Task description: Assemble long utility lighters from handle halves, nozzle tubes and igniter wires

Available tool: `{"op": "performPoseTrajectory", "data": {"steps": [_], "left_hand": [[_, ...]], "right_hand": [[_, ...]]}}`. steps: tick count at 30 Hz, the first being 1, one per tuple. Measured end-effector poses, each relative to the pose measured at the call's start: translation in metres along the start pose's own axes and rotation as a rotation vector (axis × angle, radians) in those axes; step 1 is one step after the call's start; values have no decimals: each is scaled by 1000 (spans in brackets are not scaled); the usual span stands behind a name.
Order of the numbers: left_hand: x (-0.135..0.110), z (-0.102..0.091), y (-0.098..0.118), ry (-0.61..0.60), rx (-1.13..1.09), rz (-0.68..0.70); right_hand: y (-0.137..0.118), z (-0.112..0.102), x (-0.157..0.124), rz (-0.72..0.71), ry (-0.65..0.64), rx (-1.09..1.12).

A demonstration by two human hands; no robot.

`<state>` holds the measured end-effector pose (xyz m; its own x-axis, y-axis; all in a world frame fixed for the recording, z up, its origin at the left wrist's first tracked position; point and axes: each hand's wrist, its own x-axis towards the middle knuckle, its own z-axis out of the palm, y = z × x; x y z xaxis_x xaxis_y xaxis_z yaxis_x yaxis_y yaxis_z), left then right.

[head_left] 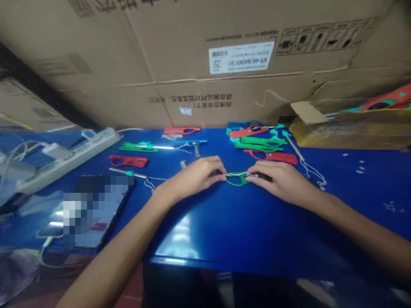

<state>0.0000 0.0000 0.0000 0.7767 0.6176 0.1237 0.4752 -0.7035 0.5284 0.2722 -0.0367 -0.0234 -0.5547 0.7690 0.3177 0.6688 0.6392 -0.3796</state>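
Observation:
A green lighter casing (236,179) with a trigger loop is held between my two hands above the table. Thin white wires (239,174) run across it from one hand to the other. The fingertips of my left hand (204,173) pinch its left end. My right hand (281,177) is closed on its right end, and something dark shows under those fingers, too shaded to name. Behind my hands lie a red casing half (285,157) and several green casings (261,144). To the left are metal lighter tubes (160,147) with wires and a red casing half (130,161).
A tall cardboard box (128,102) walls off the back. An open carton (349,128) with lighter parts stands at the right. On the left are a white power strip (77,158), cables and a phone (105,218). The blue table's (205,265) front edge is near me.

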Motion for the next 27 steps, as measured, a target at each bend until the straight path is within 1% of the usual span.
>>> {"op": "performPoseTrajectory", "data": {"steps": [2, 5, 10, 12, 15, 18, 22, 27], "left_hand": [[-1, -1, -2, -15, -7, 16], [-1, -2, -4, -23, -15, -4], [-1, -2, -3, 7, -23, -123], [-1, 0, -3, 9, -17, -97], [-1, 5, -2, 27, 5, -6], [0, 10, 4, 38, 8, 39], [-1, 11, 10, 6, 15, 35], [-2, 14, 6, 15, 1, 39]], "right_hand": [[-2, 0, 0, -10, 0, -10], [-4, -1, 1, -7, -22, -33], [-6, -3, 1, 19, -73, -77], [-5, -8, 1, 42, -101, -75], [-2, -18, 2, 81, -191, -56], [2, -29, 3, 91, -263, -46], [4, -34, 2, 95, -275, -57], [4, -33, 0, 101, -279, -36]]}}
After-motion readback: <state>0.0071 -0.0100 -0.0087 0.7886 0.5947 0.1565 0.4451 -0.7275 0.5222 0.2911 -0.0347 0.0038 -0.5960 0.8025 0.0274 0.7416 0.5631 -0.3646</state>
